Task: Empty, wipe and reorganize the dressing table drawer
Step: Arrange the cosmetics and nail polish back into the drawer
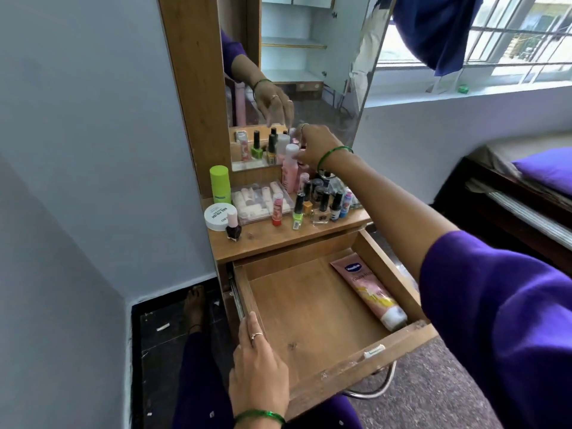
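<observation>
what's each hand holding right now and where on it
The right hand pinches the pink bottle at its white cap. The left hand grips the drawer at its front left corner.

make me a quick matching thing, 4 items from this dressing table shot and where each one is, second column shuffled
Things:
1. pink tube
2. lime green bottle
3. left hand
4. right hand

Places:
A. on the drawer's front left corner
B. lying inside the drawer along its right wall
C. standing at the left of the tabletop, behind the round white tin
D. at the pink bottle by the mirror

Pairs: 1-B, 2-C, 3-A, 4-D
</observation>
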Action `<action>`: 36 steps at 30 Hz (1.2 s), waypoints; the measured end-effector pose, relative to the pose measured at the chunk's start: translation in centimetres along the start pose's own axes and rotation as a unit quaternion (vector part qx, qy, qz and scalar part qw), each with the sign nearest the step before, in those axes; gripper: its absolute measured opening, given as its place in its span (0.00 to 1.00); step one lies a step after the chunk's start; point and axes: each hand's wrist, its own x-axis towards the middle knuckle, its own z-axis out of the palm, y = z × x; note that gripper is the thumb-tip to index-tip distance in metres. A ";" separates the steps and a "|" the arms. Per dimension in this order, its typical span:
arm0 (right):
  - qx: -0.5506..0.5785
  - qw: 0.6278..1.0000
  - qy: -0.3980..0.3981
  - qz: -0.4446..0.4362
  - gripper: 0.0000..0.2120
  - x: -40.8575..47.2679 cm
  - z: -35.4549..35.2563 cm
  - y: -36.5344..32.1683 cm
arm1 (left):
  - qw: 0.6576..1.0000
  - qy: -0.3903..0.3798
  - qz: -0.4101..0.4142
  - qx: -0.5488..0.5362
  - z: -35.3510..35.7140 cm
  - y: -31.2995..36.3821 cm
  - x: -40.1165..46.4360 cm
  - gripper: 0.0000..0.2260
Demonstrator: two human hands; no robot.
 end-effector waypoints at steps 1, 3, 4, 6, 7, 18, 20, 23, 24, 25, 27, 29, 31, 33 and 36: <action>0.001 1.000 -0.001 0.007 0.16 0.6 0.2 -0.1 | 1.000 -0.001 -0.002 -0.003 0.0 0.0 0.0 0.27; 0.005 1.000 -0.007 0.023 0.14 1.6 0.7 -0.1 | 1.000 -0.004 -0.005 -0.007 0.1 -0.1 0.1 0.27; 0.008 0.999 -0.011 0.031 0.14 1.9 0.9 -0.1 | 1.000 -0.005 -0.005 -0.009 0.1 -0.2 0.2 0.27; 0.013 0.999 -0.020 0.043 0.13 2.5 1.4 -0.1 | 1.000 -0.005 -0.005 -0.013 0.1 -0.3 0.2 0.27; 0.014 0.999 -0.022 0.046 0.13 2.7 1.5 0.0 | 1.000 -0.005 -0.005 -0.013 0.1 -0.3 0.2 0.27; 0.064 0.997 0.029 0.040 0.06 3.6 2.3 -0.1 | 1.000 0.001 0.002 -0.001 0.4 -0.4 0.9 0.28; 0.075 0.996 0.044 0.037 0.07 3.5 2.1 0.0 | 1.000 -0.001 0.003 0.002 0.4 -0.5 0.9 0.28; 0.090 0.993 0.068 0.029 0.10 3.0 1.1 0.1 | 1.000 0.000 0.005 0.005 0.3 -0.4 0.7 0.28; 0.089 0.993 0.076 0.022 0.10 2.7 0.6 0.1 | 1.000 -0.001 0.004 0.005 0.3 -0.3 0.6 0.28; 0.088 0.992 0.086 0.015 0.11 2.4 0.1 0.0 | 1.000 -0.003 0.003 0.006 0.2 -0.4 0.6 0.29; 0.096 0.988 0.117 0.003 0.12 1.4 -1.1 -0.1 | 1.000 -0.008 0.002 0.005 0.1 -0.5 0.5 0.29; 0.117 0.981 0.153 -0.007 0.14 0.1 -2.2 -0.1 | 1.000 -0.011 0.004 0.004 -0.1 -0.4 0.4 0.29; 0.148 0.974 0.170 -0.021 0.15 -1.5 -3.3 0.0 | 1.000 -0.012 0.004 0.005 -0.3 -0.2 0.3 0.28; 0.200 0.966 0.164 -0.024 0.15 -3.6 -4.4 0.0 | 1.000 -0.008 0.005 0.006 -0.3 -0.2 0.2 0.28; 0.303 0.942 0.145 -0.019 0.14 -7.5 -5.8 -0.4 | 1.000 -0.002 0.006 0.002 -0.4 -0.3 0.1 0.27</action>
